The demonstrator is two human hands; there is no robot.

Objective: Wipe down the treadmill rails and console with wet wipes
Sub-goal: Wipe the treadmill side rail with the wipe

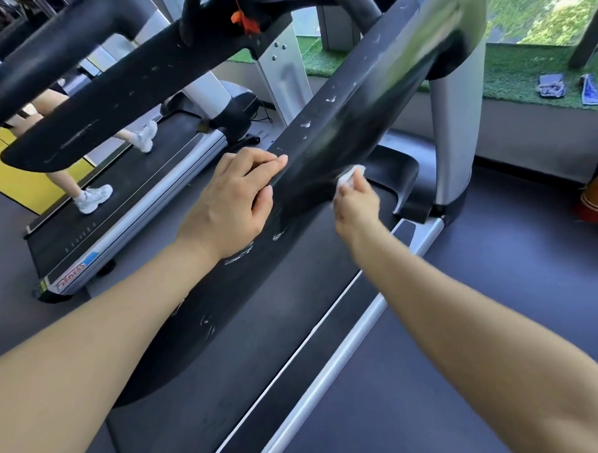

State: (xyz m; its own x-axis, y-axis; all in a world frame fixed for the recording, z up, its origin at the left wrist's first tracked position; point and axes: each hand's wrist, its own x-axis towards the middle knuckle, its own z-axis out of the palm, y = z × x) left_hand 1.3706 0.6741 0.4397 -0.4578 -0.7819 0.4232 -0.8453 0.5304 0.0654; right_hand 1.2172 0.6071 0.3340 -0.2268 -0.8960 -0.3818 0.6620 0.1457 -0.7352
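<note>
Dark grey gym flooring [499, 286] spread beneath two treadmills standing side by side, seen from a camera worn on a person's head. Nearest the viewer, two bare forearms reached forward over the closer treadmill's black belt [229, 383]. A broad black handrail [321, 146], flecked with pale scuffs and smears, ran diagonally from lower left to upper right. The left hand [231, 202] lay on the rail's upper surface with fingers nearly straight, pressing flat and holding nothing. The right hand [355, 203] sat just below the rail's right edge, fingers curled round one crumpled white wet wipe [348, 176], which touched the rail's underside edge.

Beyond the hands, a silver upright post [455, 144] rose from the treadmill's front. A second black handrail [120, 97] crossed the upper left. On the farther treadmill [125, 206], two legs of another person in white trainers [92, 199] were visible. Farthest back, a strip of green artificial turf [524, 76] lay along a window ledge, carrying two blue cloth-like items [552, 85]; what they were could not be told.
</note>
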